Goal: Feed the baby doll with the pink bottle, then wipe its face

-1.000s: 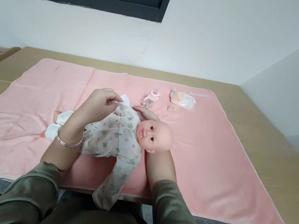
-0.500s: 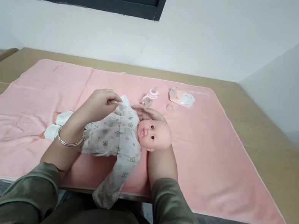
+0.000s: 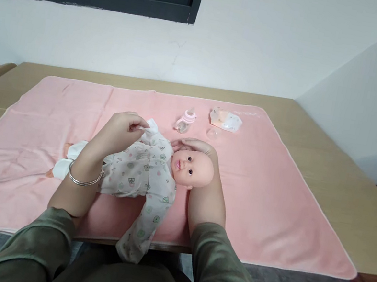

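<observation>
A doll [image 3: 127, 176] in a printed white top [image 3: 141, 159] lies face up across the middle of the frame, its head right of centre and its feet toward the left. It rests on a pink blanket [image 3: 272, 204] spread over a pale wooden worktop [image 3: 336, 169]. The left hand [image 3: 120, 131] arches over the doll's body from the left, its fingers curled and pinching the white cuff [image 3: 152, 126] of the far sleeve, just above the centre of the frame; the cuff sticks out beyond the fingertips. A silver bangle [image 3: 83, 183] circles that wrist, which crosses in front of the doll's white trousers [image 3: 65, 165]. The right hand [image 3: 195, 145] lies behind the doll's head, with the forearm passing on the head's right side; its fingers are loosely curved, side by side, near the doll's neck and far shoulder, and whether they press on the cloth cannot be told. The near sleeve [image 3: 144, 225] runs down toward the bottom centre, its end past the worktop's edge. In the upper centre, a pink-topped bottle [image 3: 185, 121] leans beside a small clear cap [image 3: 212, 133], with a crumpled packet [image 3: 225, 120] just to the right.
</observation>
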`<move>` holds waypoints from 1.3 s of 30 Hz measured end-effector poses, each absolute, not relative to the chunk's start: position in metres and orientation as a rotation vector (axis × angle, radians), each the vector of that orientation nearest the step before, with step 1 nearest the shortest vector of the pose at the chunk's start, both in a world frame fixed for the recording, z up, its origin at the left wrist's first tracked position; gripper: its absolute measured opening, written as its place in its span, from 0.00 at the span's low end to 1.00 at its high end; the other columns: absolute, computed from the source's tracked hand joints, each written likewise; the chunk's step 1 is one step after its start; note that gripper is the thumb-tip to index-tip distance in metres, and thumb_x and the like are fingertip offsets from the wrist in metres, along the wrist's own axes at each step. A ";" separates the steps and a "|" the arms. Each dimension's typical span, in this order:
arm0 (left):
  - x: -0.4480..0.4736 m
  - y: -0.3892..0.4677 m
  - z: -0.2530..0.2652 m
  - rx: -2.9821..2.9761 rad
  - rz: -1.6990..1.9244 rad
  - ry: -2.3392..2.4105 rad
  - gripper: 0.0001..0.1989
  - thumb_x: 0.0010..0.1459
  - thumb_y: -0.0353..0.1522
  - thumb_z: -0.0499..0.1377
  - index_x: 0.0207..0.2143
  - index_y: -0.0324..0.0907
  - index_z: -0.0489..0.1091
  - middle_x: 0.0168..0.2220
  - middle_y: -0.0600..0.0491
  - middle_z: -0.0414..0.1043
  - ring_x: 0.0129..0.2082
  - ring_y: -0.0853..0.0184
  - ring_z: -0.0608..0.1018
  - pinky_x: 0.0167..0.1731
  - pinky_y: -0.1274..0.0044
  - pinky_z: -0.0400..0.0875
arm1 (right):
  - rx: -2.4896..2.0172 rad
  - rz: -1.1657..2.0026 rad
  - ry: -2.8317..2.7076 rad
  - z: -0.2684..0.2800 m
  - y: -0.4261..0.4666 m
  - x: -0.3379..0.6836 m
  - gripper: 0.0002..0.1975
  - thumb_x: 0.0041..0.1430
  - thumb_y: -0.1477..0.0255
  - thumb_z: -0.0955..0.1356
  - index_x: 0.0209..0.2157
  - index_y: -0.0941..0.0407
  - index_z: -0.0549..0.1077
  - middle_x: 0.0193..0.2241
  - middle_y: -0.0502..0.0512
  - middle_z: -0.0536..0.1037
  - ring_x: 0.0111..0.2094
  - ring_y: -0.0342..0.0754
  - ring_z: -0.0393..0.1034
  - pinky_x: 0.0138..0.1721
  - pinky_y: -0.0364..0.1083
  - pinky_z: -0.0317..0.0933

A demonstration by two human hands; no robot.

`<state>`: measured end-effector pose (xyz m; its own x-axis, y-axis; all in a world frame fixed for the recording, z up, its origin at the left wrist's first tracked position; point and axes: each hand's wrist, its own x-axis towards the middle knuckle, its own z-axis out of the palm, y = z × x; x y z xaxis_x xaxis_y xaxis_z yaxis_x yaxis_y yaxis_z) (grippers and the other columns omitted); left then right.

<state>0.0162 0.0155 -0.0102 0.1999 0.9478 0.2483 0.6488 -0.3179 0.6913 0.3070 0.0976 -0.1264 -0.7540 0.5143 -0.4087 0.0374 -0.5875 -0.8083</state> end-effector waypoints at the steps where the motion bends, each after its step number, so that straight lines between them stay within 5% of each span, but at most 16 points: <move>1: 0.016 0.015 -0.010 2.049 0.915 1.486 0.12 0.52 0.28 0.56 0.34 0.42 0.80 0.34 0.52 0.79 0.31 0.68 0.75 0.32 0.75 0.69 | -0.897 2.441 -1.205 -0.129 0.100 0.310 0.22 0.58 0.56 0.69 0.48 0.55 0.76 0.49 0.63 0.80 0.49 0.65 0.76 0.45 0.65 0.74; 7: 0.016 0.016 -0.010 2.057 0.918 1.484 0.11 0.53 0.29 0.57 0.34 0.42 0.79 0.35 0.51 0.78 0.32 0.66 0.75 0.32 0.74 0.69 | -0.820 2.493 -1.075 -0.144 0.107 0.323 0.26 0.57 0.58 0.70 0.54 0.54 0.72 0.58 0.62 0.74 0.55 0.68 0.73 0.48 0.68 0.73; 20: 0.018 0.018 -0.017 2.119 0.894 1.443 0.10 0.54 0.29 0.57 0.34 0.43 0.79 0.32 0.52 0.76 0.30 0.68 0.74 0.32 0.74 0.70 | -0.999 2.374 -1.110 -0.149 0.104 0.342 0.25 0.57 0.59 0.71 0.52 0.57 0.73 0.51 0.64 0.79 0.51 0.63 0.77 0.51 0.61 0.72; 26: 0.025 0.022 -0.022 2.163 0.845 1.416 0.11 0.53 0.28 0.57 0.33 0.43 0.79 0.30 0.54 0.75 0.29 0.68 0.74 0.31 0.74 0.69 | -1.109 2.174 -1.248 -0.157 0.112 0.355 0.24 0.61 0.58 0.69 0.54 0.58 0.73 0.38 0.61 0.82 0.41 0.57 0.79 0.45 0.53 0.74; 32: 0.029 0.025 -0.029 2.187 0.815 1.410 0.11 0.53 0.26 0.56 0.33 0.43 0.79 0.30 0.54 0.75 0.28 0.68 0.73 0.32 0.75 0.68 | -1.103 2.006 -1.272 -0.163 0.123 0.363 0.25 0.65 0.60 0.66 0.59 0.57 0.68 0.41 0.62 0.81 0.35 0.48 0.78 0.36 0.45 0.73; 39: 0.032 0.027 -0.032 2.168 0.798 1.412 0.10 0.53 0.27 0.57 0.33 0.42 0.79 0.28 0.55 0.73 0.28 0.68 0.73 0.31 0.75 0.67 | -1.181 1.581 -0.981 -0.144 0.131 0.363 0.17 0.63 0.66 0.66 0.52 0.54 0.68 0.40 0.60 0.80 0.33 0.49 0.77 0.35 0.49 0.76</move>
<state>0.0321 0.0274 -0.0320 0.3156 0.9204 0.2309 0.6726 -0.3887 0.6297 0.3635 0.1311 -0.1443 -0.1342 0.9582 -0.2527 -0.1988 -0.2759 -0.9404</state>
